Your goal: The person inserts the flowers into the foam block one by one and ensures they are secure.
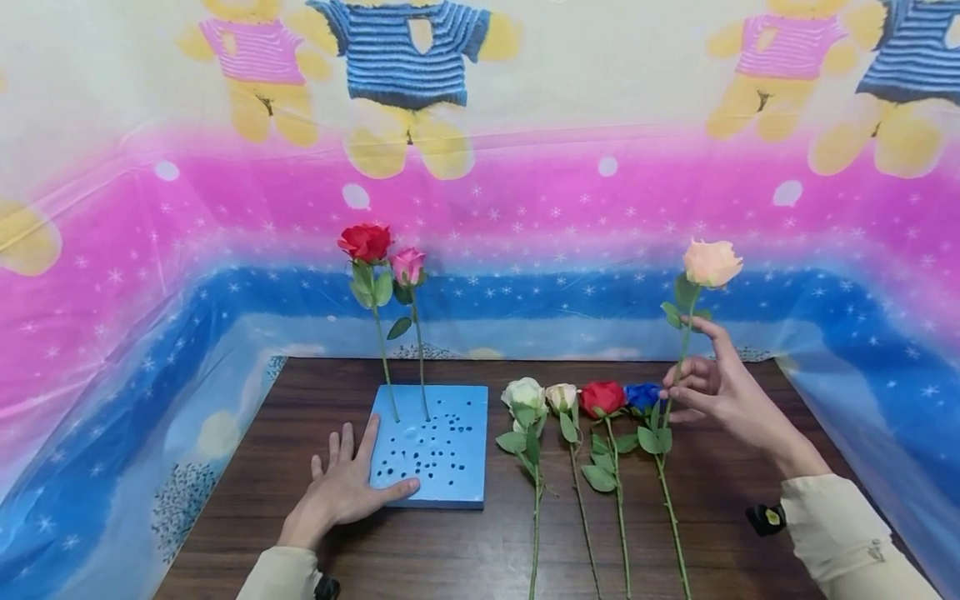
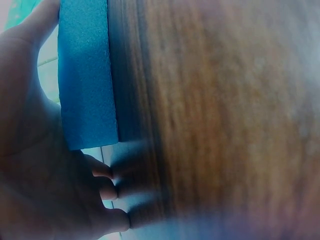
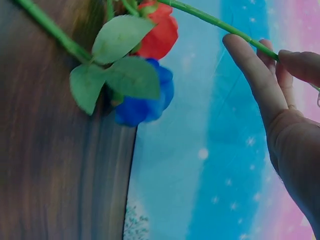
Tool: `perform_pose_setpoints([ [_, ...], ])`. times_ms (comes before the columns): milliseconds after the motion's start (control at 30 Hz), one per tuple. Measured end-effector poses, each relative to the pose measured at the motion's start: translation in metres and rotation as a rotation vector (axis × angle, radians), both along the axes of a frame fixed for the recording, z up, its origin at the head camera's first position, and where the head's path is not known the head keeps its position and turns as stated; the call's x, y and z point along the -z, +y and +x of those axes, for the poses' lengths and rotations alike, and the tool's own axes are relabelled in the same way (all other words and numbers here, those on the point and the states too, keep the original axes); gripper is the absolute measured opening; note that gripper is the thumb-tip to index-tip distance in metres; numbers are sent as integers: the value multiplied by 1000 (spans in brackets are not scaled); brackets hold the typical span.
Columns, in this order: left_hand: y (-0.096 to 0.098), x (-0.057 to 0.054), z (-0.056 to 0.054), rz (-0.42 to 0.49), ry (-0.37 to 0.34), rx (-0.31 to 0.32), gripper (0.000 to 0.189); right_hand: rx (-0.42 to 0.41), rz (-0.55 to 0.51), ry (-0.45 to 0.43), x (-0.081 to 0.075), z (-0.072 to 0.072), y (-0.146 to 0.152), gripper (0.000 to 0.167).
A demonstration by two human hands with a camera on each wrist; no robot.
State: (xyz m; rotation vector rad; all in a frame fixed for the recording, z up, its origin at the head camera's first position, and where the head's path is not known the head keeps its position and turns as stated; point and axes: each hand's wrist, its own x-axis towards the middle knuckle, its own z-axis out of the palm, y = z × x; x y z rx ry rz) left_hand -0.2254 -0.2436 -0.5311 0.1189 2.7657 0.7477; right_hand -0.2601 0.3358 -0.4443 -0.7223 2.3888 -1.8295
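Note:
My right hand (image 1: pixel 720 396) pinches the green stem of a peach rose (image 1: pixel 712 264), held upright above the far right of the table. The right wrist view shows thumb and fingers on that stem (image 3: pixel 215 21). My left hand (image 1: pixel 341 479) rests along the left edge of a blue foam block (image 1: pixel 468 454) full of small holes, its thumb over the front corner and fingers spread. A red rose (image 1: pixel 366 242) and a pink rose (image 1: pixel 408 266) stand in the block's rear holes. The block's side (image 2: pixel 87 80) shows by the palm in the left wrist view.
Right of the block, a white rose (image 1: pixel 523 396), a cream rose (image 1: pixel 562 398), a red rose (image 1: pixel 602 399) and a blue rose (image 1: pixel 642 396) lie side by side, stems toward me. A patterned cloth (image 1: pixel 525 208) rises behind the dark wooden table (image 1: pixel 247 500).

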Motion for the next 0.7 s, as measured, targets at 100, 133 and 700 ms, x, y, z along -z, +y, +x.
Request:
perform_pose_setpoints([
  [100, 0, 0, 0, 3, 1, 0, 136, 9, -10, 15, -5, -5, -10, 107],
  [133, 0, 1, 0, 4, 1, 0, 136, 12, -11, 21, -7, -6, -13, 108],
  [700, -1, 2, 0, 4, -3, 2, 136, -35, -60, 41, -14, -25, -73, 105],
])
